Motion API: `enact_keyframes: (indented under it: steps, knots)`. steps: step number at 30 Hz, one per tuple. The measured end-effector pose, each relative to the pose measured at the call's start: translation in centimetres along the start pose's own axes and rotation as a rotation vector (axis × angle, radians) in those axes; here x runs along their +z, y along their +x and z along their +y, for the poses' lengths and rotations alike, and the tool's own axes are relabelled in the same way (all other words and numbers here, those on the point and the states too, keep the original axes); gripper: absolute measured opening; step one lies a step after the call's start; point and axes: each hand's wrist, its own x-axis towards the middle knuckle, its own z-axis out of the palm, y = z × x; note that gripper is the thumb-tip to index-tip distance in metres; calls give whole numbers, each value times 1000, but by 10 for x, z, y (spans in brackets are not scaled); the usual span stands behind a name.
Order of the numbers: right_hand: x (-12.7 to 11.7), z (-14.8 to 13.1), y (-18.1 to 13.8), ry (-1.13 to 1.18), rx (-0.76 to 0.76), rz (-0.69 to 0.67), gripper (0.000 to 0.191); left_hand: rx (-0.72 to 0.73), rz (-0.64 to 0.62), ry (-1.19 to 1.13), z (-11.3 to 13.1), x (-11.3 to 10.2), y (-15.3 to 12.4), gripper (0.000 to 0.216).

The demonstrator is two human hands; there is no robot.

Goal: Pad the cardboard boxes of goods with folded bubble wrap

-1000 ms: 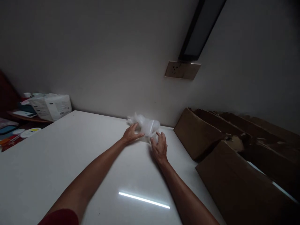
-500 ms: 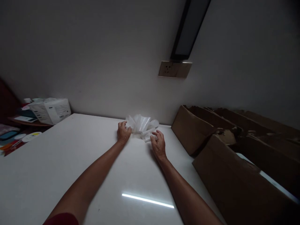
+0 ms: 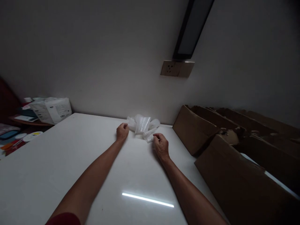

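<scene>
A crumpled bundle of clear plastic [image 3: 142, 125], apparently bubble wrap, lies near the far edge of the white table [image 3: 98, 175]. Just left of it is my left hand [image 3: 122, 131], its fingers curled closed; whatever they hold, if anything, is hidden. My right hand [image 3: 161, 145] is at the bundle's lower right, thumb and forefinger drawn together at its edge. I cannot make out what is between those fingertips.
Open cardboard boxes [image 3: 220, 175] stand along the right side. A white package [image 3: 57, 110] and other small items sit on a lower surface at left. On the wall are a socket plate [image 3: 177, 68] and a dark-framed panel [image 3: 193, 31].
The fingers of both hands, spread half a second ago, have curled closed. My left hand has shifted slightly left and my right slightly right and nearer. The plastic bundle looks nearly unchanged.
</scene>
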Motion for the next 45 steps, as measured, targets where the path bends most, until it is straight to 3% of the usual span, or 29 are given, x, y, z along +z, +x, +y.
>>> enact_keyframes:
  steps: [5, 8, 12, 16, 24, 29, 32, 36, 39, 42, 45]
  knots:
    - [1, -2, -1, -83, 27, -69, 26, -55, 66, -1, 1, -17, -4, 33]
    - [5, -5, -1, -121, 26, -109, 25, -62, 48, -26, 7, -27, -23, 31]
    - [3, -13, -3, -201, 60, -89, 24, -39, -33, -96, 20, -44, -77, 16]
    - [-8, -27, -16, -276, 54, -42, 18, 15, -164, -177, 36, -67, -145, 20]
    - [-26, -74, -95, -333, -172, -181, 26, 50, -469, -258, 56, -103, -259, 25]
    - [-27, -101, -145, -335, -321, -328, 19, 88, -617, -263, 63, -116, -298, 22]
    - [-37, -110, -163, -331, -342, -341, 17, 94, -653, -280, 67, -122, -307, 23]
    - [-74, -115, -190, -327, -311, -269, 27, 86, -760, -294, 72, -128, -314, 24]
    - [-123, -114, -220, -310, -254, -154, 31, 65, -803, -298, 73, -131, -317, 26]
    - [-185, -108, -246, -261, -103, 113, 30, 66, -793, -284, 72, -132, -318, 24]
    - [-239, -101, -256, -264, 95, 365, 51, 92, -796, -271, 74, -131, -319, 22]
